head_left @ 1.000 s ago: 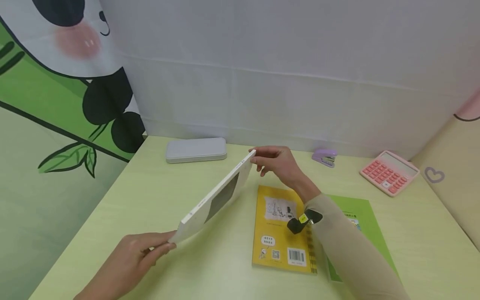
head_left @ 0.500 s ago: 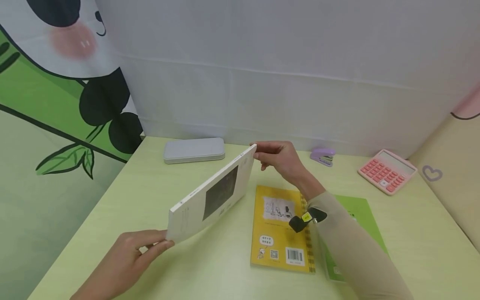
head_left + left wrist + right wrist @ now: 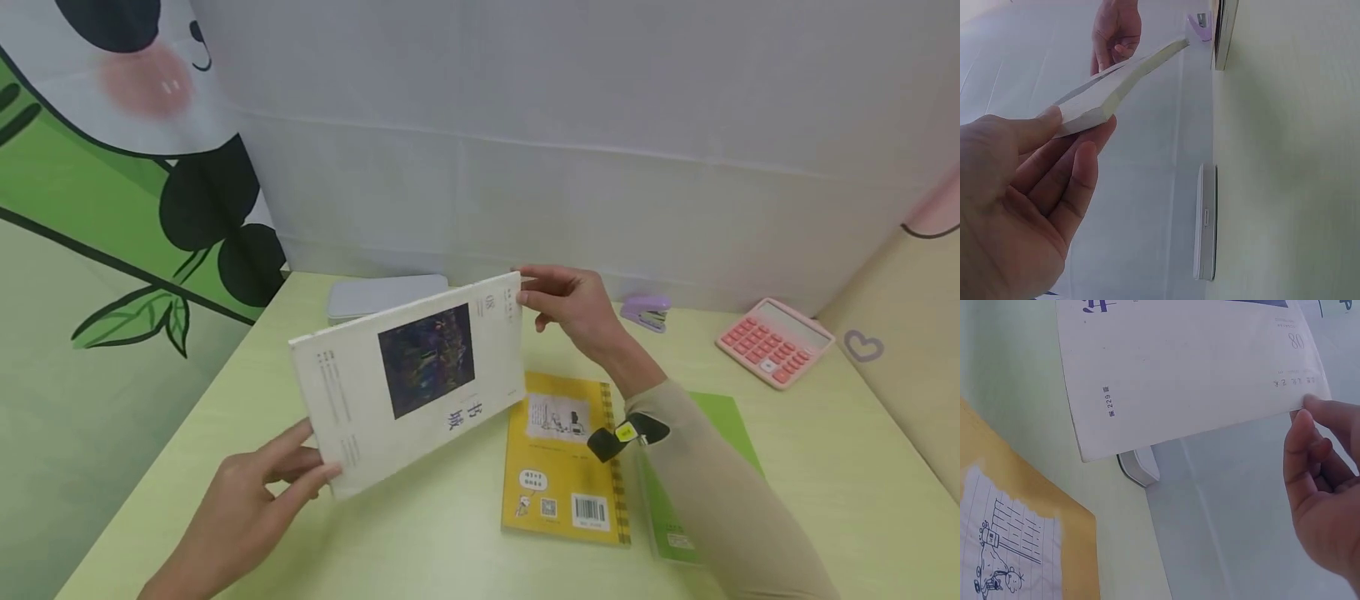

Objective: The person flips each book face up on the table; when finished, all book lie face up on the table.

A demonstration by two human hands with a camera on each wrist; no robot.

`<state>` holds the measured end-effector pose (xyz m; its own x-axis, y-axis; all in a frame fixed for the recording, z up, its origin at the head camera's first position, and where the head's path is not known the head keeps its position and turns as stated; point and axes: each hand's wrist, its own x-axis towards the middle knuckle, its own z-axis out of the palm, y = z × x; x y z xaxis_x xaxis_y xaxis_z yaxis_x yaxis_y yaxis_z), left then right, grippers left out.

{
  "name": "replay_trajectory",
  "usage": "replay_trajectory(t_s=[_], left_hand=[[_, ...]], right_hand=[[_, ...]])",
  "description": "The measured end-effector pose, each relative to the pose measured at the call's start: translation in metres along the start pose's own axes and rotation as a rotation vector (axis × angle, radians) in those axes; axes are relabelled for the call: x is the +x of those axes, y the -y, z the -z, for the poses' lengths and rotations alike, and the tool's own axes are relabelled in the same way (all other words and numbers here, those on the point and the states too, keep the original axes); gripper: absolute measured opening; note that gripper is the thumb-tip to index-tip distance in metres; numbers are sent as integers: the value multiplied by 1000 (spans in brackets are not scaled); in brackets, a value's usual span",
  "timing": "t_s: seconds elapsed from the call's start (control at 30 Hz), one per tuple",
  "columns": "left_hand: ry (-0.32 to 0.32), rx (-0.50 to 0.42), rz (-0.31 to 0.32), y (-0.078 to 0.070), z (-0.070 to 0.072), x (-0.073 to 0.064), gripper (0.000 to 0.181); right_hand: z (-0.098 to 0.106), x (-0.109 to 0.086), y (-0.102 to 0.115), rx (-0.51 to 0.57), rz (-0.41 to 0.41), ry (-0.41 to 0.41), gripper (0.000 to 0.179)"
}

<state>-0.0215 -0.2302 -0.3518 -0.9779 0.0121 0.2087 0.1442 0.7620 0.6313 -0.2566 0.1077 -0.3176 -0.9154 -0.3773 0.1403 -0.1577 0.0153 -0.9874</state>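
Observation:
A white book with a dark square picture and printed characters on its cover is held tilted above the table. My left hand pinches its near left edge between thumb and fingers; the left wrist view shows the pages' edge there, close to the left hand. At the far right corner my right hand pinches it too, thumb on the cover side. In the right wrist view the right hand grips that corner of the book. Below its right end lies a yellow spiral-bound book.
A green book lies partly under the right sleeve. Behind the white book is a grey flat case. A purple stapler and a pink calculator sit toward the back right, near the fabric wall.
The white book has turned from nearly edge-on to show its cover, its upper edge rising. My right hand has moved slightly up and right; both hands keep their grip.

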Motion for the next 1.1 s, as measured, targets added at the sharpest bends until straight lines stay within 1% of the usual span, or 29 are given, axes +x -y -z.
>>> replay_trajectory(t_s=[0.07,0.1,0.13,0.2,0.23,0.33,0.47,0.6,0.77,0.87,0.93,1.1], left_hand=[[0,-47,29,-1,0,3,92],[8,-77,48,-2,0,5,102],[5,-106,48,-2,-1,7,110],[11,-169,46,-3,-3,10,118],[13,-204,36,-3,-4,11,120],[30,-269,23,-3,-7,14,120],[59,-330,44,-3,-11,16,118],[90,-409,71,-3,-14,16,115],[130,-484,114,0,-18,16,115],[147,-501,142,2,-20,16,116],[152,-510,151,3,-20,16,116],[162,-549,137,4,-20,15,114]], right_hand=[[2,-1,0,4,12,-8,42],[3,-1,0,7,17,-15,43],[5,-2,0,12,19,-23,43],[7,-4,0,15,20,-36,43],[9,-4,-1,15,18,-41,43],[12,-7,-2,14,1,-58,43],[15,-10,-4,15,-16,-67,45],[18,-12,-6,30,-39,-48,45],[25,-16,-12,-11,-110,1,48],[29,-19,-17,-57,-155,54,55],[31,-21,-20,-87,-170,93,61],[34,-22,-25,-125,-174,170,71]])
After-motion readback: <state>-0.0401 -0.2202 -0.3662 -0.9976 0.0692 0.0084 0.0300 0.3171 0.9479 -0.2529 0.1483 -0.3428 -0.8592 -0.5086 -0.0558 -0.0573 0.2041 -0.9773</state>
